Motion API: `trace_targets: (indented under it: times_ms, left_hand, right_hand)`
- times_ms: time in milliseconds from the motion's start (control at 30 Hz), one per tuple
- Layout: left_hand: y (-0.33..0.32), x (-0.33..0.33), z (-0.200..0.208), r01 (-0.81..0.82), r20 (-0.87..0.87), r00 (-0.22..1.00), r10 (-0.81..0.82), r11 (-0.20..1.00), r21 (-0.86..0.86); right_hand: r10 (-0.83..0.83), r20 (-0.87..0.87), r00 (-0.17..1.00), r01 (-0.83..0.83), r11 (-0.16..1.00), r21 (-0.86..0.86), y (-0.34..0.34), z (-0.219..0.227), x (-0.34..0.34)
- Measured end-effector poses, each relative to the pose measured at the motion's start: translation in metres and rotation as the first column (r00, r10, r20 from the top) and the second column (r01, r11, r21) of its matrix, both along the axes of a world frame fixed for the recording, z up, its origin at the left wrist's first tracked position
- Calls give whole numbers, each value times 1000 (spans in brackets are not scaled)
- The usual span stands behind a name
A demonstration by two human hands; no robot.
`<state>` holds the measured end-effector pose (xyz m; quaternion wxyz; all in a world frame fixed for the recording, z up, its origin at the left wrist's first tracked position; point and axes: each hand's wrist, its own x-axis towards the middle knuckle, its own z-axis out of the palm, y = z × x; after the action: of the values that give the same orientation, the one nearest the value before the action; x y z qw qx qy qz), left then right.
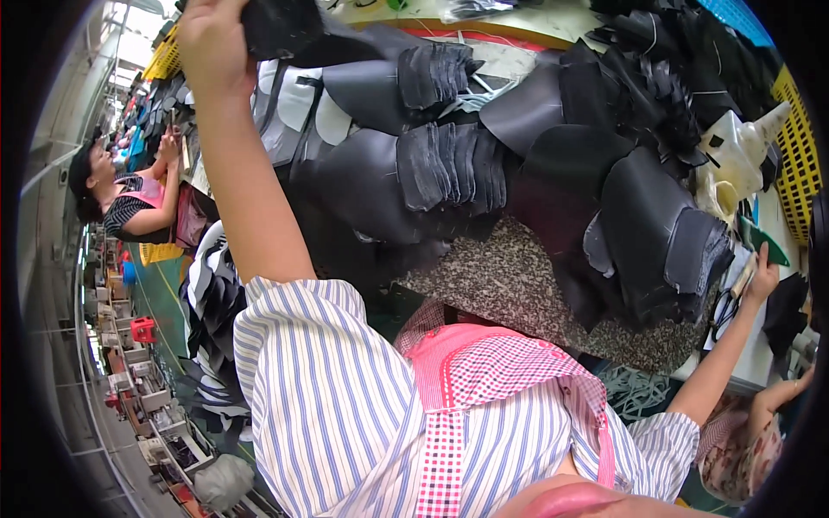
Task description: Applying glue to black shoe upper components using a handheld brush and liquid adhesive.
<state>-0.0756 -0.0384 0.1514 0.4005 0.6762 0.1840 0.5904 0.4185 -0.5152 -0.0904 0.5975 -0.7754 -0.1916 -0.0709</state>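
Note:
My left arm reaches to the far left, where my left hand (211, 39), partly cut off by the upper edge, is closed on a black leather piece (281, 26). On the right, my right hand (762, 278) grips a flat green piece (767, 242) with a rounded edge; its exact kind cannot be made out. Between my arms lie fanned stacks of black leather pieces (363, 177), with rough grey edges showing in layers. Another black stack (643, 220) sits nearer my right hand. A cream plastic container (730, 147) with a pointed spout stands just beyond that hand.
The speckled tabletop (492, 268) shows along its near edge. Yellow baskets (796, 160) and a blue basket (743, 17) stand at the far right. A co-worker (138, 194) in a pink apron is at the left; another person's arm (777, 397) shows at lower right.

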Motion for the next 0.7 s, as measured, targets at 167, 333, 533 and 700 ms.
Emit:
trace_targets:
  times_ms: [167,333,533,700]
  left_hand:
    - [86,-22,-96,-297,-395,815,423,892,342]
    - [83,12,-212,-410,-671,573,471,873,263]
    - [-26,90,-151,-166,-407,807,427,827,538]
    - [-163,158,-168,555,-566,764,-309,763,332]
  right_hand:
    - [7,145,989,-1,999,-40,12,4,-14]
    - [42,-24,999,-37,981,191,-14,29,-35]
    - [41,337,940,-22,998,-59,-113,32,5]
    - [399,24,917,-351,774,528,77,103,-140]
